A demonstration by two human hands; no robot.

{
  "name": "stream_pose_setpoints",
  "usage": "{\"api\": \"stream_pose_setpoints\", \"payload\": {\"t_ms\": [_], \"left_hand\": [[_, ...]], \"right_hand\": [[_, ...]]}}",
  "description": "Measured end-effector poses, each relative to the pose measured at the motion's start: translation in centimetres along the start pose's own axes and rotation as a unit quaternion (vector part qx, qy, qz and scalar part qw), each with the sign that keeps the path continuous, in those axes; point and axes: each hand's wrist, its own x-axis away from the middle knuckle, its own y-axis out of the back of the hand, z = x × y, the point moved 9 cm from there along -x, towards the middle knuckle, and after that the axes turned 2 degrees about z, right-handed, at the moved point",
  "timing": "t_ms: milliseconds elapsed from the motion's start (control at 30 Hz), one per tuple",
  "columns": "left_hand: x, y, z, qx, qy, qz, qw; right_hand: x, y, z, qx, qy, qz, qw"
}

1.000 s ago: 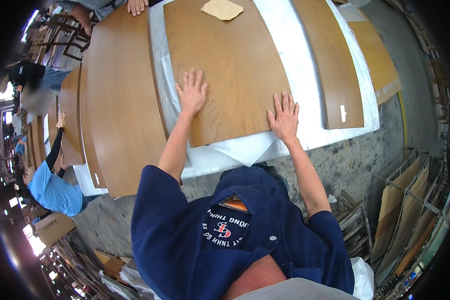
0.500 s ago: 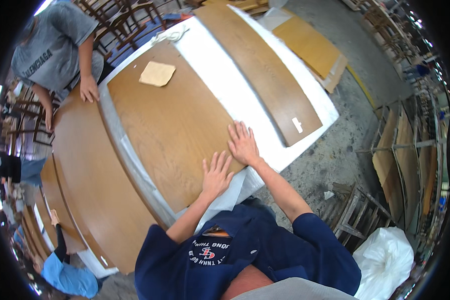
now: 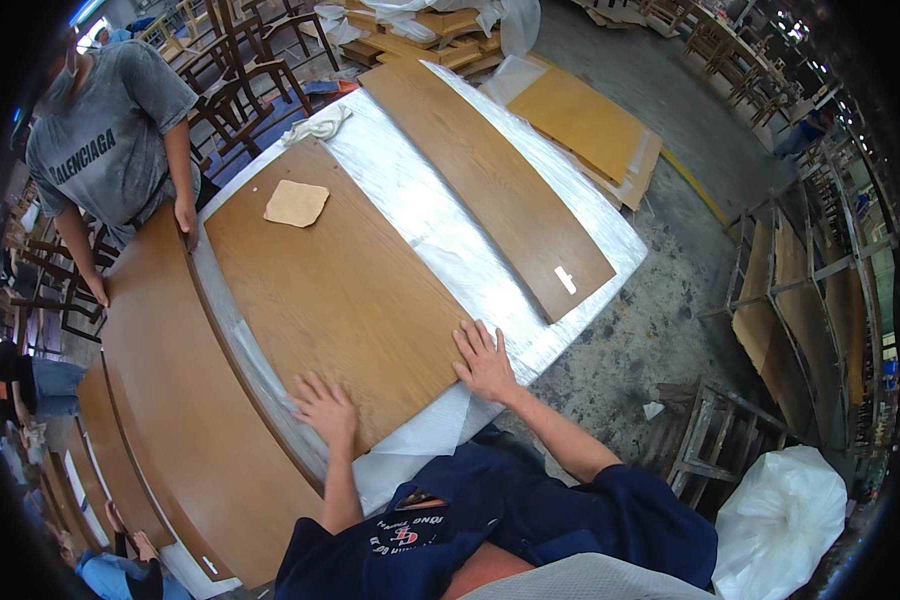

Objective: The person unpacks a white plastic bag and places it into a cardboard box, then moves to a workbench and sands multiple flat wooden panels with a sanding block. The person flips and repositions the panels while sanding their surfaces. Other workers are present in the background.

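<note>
A brown wood panel (image 3: 340, 290) lies flat on a table covered with white sheeting (image 3: 400, 180). My left hand (image 3: 327, 412) rests on the panel's near left part, palm down and fingers spread. At the near right corner, my right hand (image 3: 485, 365) lies across the panel's edge with its fingers stretched out. Neither hand grips anything. A folded tan piece (image 3: 297, 203), cloth or paper, sits on the panel's far part. Beyond it a whitish cloth (image 3: 318, 125) lies bunched on the sheeting.
A long narrow wood board (image 3: 490, 180) with a white label lies to the right. Left of the panel is a large board (image 3: 190, 370), held at its far end by a co-worker's hands (image 3: 186, 218). A rack (image 3: 800, 280), a wooden frame (image 3: 715, 440) and a white bag (image 3: 785, 515) stand right.
My left hand has slid left across the panel, from near my right hand to the left edge. My right hand stays at the right corner. The co-worker's hand has shifted on the large board.
</note>
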Motion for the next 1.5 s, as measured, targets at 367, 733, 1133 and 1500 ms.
{"api": "stream_pose_setpoints", "payload": {"t_ms": [367,733,1133,1500], "left_hand": [[5.6,-3.2,-15.7,0.006,-0.278,0.071,0.958],[8.5,-2.7,-14.4,0.017,-0.453,0.087,0.887],[-6.3,-2.4,-17.5,0.009,-0.331,0.008,0.943],[-11.6,-2.9,-18.5,0.014,-0.27,0.018,0.963]], "right_hand": [[-0.1,-1.1,-0.1,0.035,0.035,-0.024,0.998],[2.2,-1.0,-3.2,-0.001,-0.075,-0.035,0.997],[4.4,-1.0,-2.1,-0.04,-0.048,-0.061,0.996],[9.6,-4.2,-3.0,-0.022,-0.058,-0.072,0.995]]}}
